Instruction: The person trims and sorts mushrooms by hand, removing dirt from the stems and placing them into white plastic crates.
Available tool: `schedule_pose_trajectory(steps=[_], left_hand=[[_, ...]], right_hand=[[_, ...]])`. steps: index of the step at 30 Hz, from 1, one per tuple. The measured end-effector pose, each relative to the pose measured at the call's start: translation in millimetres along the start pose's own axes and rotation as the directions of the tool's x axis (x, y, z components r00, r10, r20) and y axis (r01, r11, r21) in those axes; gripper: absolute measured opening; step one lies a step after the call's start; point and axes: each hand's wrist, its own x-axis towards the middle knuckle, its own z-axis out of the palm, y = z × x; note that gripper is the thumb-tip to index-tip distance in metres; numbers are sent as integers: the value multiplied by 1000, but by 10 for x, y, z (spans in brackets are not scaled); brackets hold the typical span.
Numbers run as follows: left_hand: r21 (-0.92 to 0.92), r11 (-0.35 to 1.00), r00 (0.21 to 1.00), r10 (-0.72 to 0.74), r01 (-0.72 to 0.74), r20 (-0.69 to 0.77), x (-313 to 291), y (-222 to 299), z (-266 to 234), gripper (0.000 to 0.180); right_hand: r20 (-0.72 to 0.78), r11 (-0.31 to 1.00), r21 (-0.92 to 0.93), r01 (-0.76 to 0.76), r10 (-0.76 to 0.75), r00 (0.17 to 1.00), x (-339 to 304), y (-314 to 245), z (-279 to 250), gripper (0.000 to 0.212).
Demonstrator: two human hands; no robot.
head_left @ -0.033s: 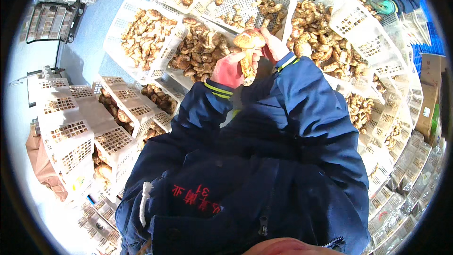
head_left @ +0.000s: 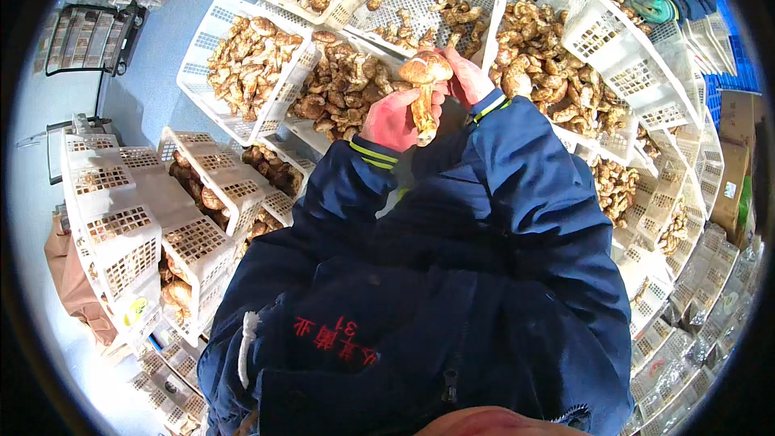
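Note:
A large mushroom (head_left: 425, 73) stands nearly upright between my hands, with a brown-patched cap on top and a pale, dirt-stained stem. My left hand (head_left: 390, 121) is closed round the stem from the left, its fingertips showing past it. Against the right side of the cap and upper stem is my right hand (head_left: 470, 79), fingers bent; some of them are hidden behind the mushroom. Just beyond my left hand, a white crate holds a heap of brown mushrooms (head_left: 343, 85). Right of my right hand sits another mushroom-filled crate (head_left: 634, 139).
A crate of paler mushrooms (head_left: 187, 73) lies at the far left. Stacked white crates (head_left: 194, 234) rise at my left, more (head_left: 702, 161) at my right. A co-worker's green-gloved hand (head_left: 655, 10) is at the upper right. A black-framed cart (head_left: 121, 40) stands at the upper left.

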Motion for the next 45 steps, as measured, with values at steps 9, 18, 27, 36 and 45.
schedule_pose_trajectory(steps=[9,18,27,36,45], left_hand=[[-366,902,973,-221,228,62,32,-496,-209,37],[-173,983,993,-76,59,-94,52,-491,-327,23],[464,885,962,87,44,-257,159,-223,-55,14],[-427,800,907,-368,420,203,64,-156,98,45],[-581,745,945,-267,327,189,66,-305,17,41]], right_hand=[[-119,960,-217,176,-205,972,-54,106,-137,40],[-139,965,-189,184,-212,967,-2,134,-128,38],[-79,929,-332,162,-198,977,-1,45,-70,57],[-1,951,215,223,-228,974,-65,-42,-7,54],[-15,948,164,272,-274,962,-35,-37,-114,49]])
